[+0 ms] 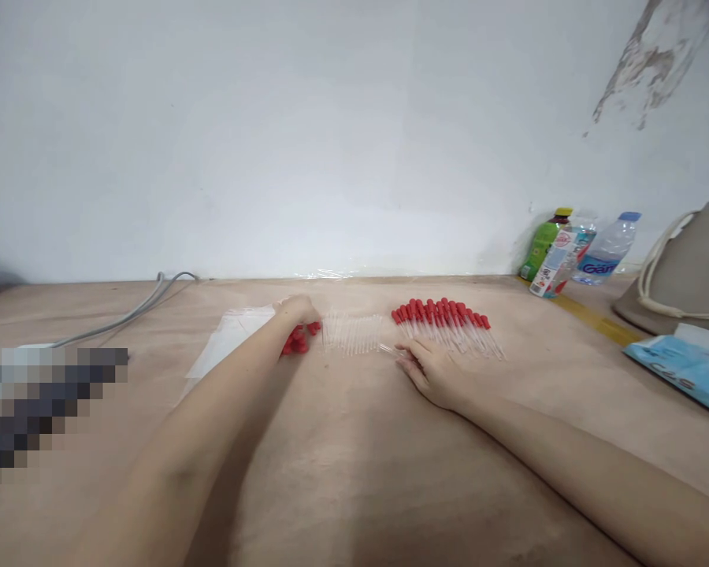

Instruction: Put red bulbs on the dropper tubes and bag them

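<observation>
Many tubes with red tops [440, 315] lie side by side on the brown table [336, 465], close to its back edge and a bit right of the middle. I think these ones are done. Near the middle of that same edge is a row of bare tubes [354, 335] with no red on them, so they look like the part that is left. The left hand [295, 309] is at a small heap of loose red tops [295, 342], just left of the bare tubes. Its fingers are hidden, so I cannot tell if it is wide, narrow or holding a top. The right hand [430, 370] pinches one clear tube [388, 349] between finger and thumb. No red shows on the end that pokes out, so that one does not look done yet. A white sheet [233, 337] lies by the heap, toward the table's left edge. My guess is that a good lot is done, but plenty is left
</observation>
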